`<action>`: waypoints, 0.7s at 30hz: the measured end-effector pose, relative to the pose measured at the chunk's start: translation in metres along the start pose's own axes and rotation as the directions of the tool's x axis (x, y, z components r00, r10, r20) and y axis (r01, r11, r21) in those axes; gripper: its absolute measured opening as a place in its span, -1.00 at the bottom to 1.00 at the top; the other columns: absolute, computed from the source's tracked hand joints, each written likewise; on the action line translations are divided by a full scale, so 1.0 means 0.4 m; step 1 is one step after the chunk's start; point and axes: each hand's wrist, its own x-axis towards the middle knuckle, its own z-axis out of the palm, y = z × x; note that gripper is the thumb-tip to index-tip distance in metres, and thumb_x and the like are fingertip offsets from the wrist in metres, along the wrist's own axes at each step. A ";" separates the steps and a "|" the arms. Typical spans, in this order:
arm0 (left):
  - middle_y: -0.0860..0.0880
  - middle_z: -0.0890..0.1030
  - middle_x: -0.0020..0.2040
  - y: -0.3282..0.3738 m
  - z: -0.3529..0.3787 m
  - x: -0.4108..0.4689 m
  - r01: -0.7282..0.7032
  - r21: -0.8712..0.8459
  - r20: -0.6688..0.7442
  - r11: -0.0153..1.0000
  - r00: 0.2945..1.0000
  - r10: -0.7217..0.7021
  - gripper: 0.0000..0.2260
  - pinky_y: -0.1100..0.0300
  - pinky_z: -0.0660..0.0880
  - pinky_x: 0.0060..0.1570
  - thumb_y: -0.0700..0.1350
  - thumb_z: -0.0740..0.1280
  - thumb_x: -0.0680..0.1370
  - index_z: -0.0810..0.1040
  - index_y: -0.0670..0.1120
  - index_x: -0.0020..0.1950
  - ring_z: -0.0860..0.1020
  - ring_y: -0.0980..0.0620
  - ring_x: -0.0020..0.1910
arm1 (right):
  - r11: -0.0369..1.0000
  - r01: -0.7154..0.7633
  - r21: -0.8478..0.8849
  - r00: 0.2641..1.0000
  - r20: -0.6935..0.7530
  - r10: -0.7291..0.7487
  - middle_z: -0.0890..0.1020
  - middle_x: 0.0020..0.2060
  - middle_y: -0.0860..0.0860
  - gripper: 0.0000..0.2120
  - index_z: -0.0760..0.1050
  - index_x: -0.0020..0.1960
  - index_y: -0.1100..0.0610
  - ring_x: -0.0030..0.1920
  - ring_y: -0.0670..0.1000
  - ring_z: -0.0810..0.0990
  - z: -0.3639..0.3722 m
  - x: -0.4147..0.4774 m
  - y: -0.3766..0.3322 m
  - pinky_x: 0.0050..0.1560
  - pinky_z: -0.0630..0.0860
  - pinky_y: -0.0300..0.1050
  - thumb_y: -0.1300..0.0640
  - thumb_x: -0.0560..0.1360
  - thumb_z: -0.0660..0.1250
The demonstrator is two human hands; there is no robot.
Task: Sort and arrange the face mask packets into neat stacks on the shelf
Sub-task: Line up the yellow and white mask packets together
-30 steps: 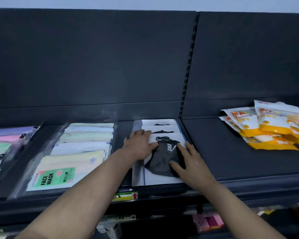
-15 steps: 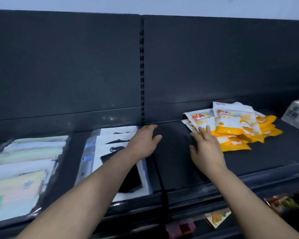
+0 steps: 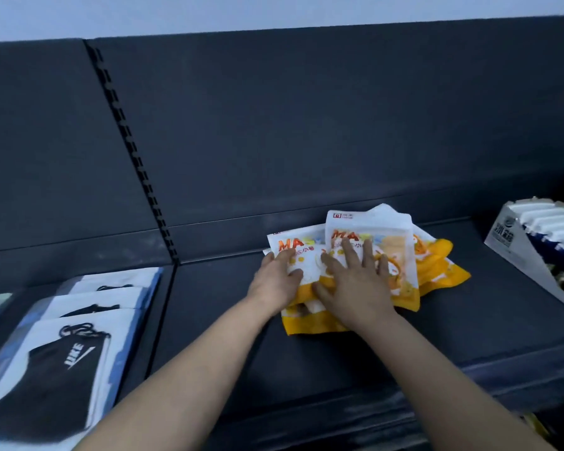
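- My left hand (image 3: 275, 281): fingers relaxed, resting on the orange mask packets (image 3: 399, 232), left edge.
- My right hand (image 3: 355, 283): flat, fingers spread, touching pile's middle.

Both hands have left the black mask packets (image 3: 62, 369) and crossed the shelf (image 3: 339, 353) to the right. The left hand (image 3: 275, 281) now lies on the left edge of the orange-and-white packets (image 3: 437, 265), and the right hand (image 3: 355, 281) presses flat on top of them, fingers spread. The view has swung right with them, so a white box (image 3: 508, 242) now shows at the far right.
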 end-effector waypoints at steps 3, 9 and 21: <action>-0.05 0.17 0.54 0.043 0.062 -0.001 0.004 0.008 -0.009 1.000 1.000 -0.004 -0.53 0.14 0.32 0.36 0.03 0.22 0.58 0.25 0.14 0.49 0.32 -0.09 0.43 | 1.000 -0.009 0.026 1.000 0.003 0.009 -0.04 0.55 0.04 -0.42 0.15 0.48 -0.13 0.52 0.25 -0.22 -0.016 0.003 0.074 0.47 -0.17 0.31 -0.23 0.50 0.11; -0.03 0.39 0.42 0.081 0.076 -0.007 -0.009 0.123 -0.024 0.992 1.000 0.012 -0.60 0.03 0.41 0.27 0.04 0.13 0.62 0.27 0.12 0.47 0.39 -0.12 0.35 | 0.998 -0.027 0.064 1.000 0.015 0.026 0.05 0.53 0.03 -0.46 0.25 0.41 -0.08 0.53 0.21 -0.17 -0.058 0.013 0.167 0.44 -0.16 0.37 -0.18 0.46 0.18; -0.15 0.48 0.34 0.144 0.056 0.098 0.173 -0.030 -0.178 0.984 0.968 -0.175 -0.54 0.01 0.47 0.20 0.00 0.17 0.62 0.21 -0.10 0.48 0.42 -0.16 0.33 | 0.960 0.206 0.191 0.977 0.020 -0.214 0.46 0.28 -0.09 -0.66 0.43 0.20 -0.07 0.49 -0.05 0.15 -0.067 -0.016 0.184 0.49 -0.15 0.26 0.12 0.43 0.24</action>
